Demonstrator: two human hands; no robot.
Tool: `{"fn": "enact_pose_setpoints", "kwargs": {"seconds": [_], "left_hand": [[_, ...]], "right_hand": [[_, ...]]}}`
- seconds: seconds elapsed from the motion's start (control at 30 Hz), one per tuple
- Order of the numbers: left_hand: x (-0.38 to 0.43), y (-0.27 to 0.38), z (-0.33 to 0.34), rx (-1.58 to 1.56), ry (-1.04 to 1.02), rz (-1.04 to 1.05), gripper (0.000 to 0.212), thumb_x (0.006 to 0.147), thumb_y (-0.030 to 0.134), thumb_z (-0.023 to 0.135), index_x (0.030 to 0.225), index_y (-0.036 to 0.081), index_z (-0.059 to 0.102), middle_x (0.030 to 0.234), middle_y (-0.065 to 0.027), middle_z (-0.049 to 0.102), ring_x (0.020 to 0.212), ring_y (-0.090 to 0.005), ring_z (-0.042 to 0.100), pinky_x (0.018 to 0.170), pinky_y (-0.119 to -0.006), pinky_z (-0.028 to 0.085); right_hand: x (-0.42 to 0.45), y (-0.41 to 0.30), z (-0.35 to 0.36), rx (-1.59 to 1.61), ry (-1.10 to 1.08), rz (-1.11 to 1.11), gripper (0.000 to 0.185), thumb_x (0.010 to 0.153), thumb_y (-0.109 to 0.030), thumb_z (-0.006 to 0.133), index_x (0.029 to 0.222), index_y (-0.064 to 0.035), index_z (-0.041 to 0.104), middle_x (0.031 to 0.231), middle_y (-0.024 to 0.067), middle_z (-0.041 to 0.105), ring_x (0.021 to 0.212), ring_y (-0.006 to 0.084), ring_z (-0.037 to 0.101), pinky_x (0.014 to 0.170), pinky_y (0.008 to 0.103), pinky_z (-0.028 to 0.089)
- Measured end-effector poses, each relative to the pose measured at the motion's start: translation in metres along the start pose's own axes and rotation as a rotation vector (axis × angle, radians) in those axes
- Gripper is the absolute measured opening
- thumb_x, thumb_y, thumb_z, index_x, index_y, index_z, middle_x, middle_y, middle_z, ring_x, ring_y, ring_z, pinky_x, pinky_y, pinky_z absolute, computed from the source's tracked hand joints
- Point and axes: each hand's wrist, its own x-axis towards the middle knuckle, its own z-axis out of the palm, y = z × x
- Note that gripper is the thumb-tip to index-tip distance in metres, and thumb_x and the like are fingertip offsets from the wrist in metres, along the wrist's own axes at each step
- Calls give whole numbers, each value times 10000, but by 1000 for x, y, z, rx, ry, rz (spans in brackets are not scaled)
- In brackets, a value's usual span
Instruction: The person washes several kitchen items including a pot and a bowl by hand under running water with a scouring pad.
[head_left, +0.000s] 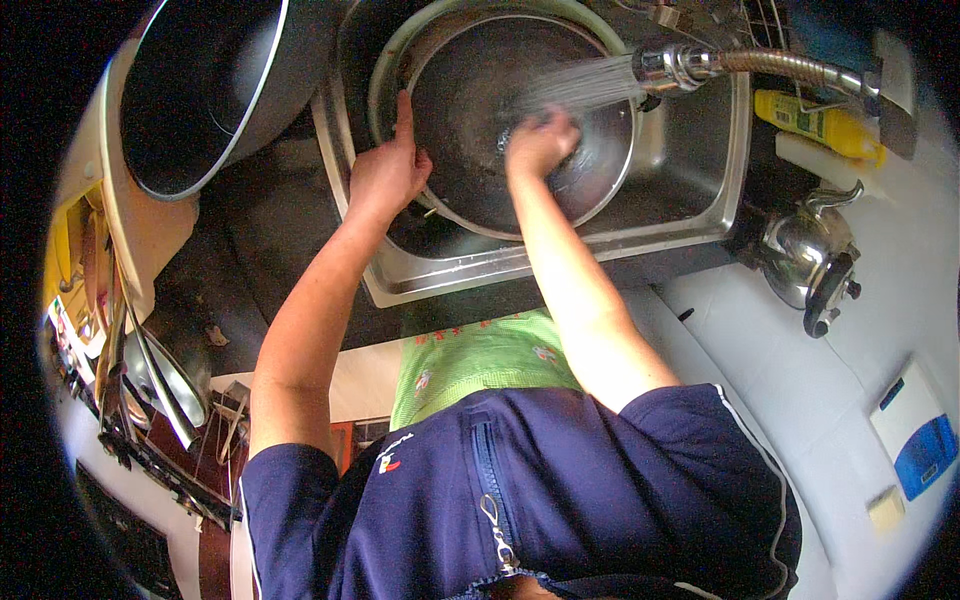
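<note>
A wide round metal pan (472, 97) with a dark inside sits tilted in the stainless steel sink (675, 180). My left hand (390, 172) grips its left rim, the index finger stretched along the edge and the other fingers partly hidden. Inside the pan is my right hand (544, 142), curled and blurred by motion. A shiny, wiry bit of what looks like a metal scourer (504, 139) shows at its left side. Water sprays from the faucet head (667, 69) across the pan and close to that hand. Behind the pan curves the rim of a pale greenish basin (386, 82).
A large dark pot (202, 97) stands left of the sink, above a cluster of cooking utensils (112, 322). At right are a yellow bottle (817, 124), a steel kettle (802, 255), a blue-and-white package (915, 435) and a pale yellow block (886, 508). The flexible faucet neck (787, 64) spans the sink's right side.
</note>
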Motion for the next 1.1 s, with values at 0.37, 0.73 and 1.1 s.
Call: {"fn": "enact_pose_setpoints", "kwargs": {"seconds": [0.37,0.73,1.1], "left_hand": [[-2,-6,7,14,57,54,813,762,236,555,1395,23,91,621,-189,596,524,-351,588,490,-444,486],[-3,-4,7,-27,67,31,823,773,234,552,1409,85,51,636,-207,595,554,-376,590,525,-472,491],[-2,-5,7,-94,83,28,831,790,255,553,1420,151,21,650,-230,592,566,-395,586,541,-497,488]], "right_hand": [[139,-10,-66,-165,-771,-752,277,802,-108,495,1056,-144,599,1154,113,510,1063,315,482,855,459,417],[33,-11,15,-244,-626,-953,342,767,-26,499,1065,-164,593,1033,140,518,993,323,508,812,434,443],[109,-13,-131,-1153,-1196,-955,361,688,-127,580,1039,-205,621,1074,131,520,1041,303,523,883,494,413]]}}
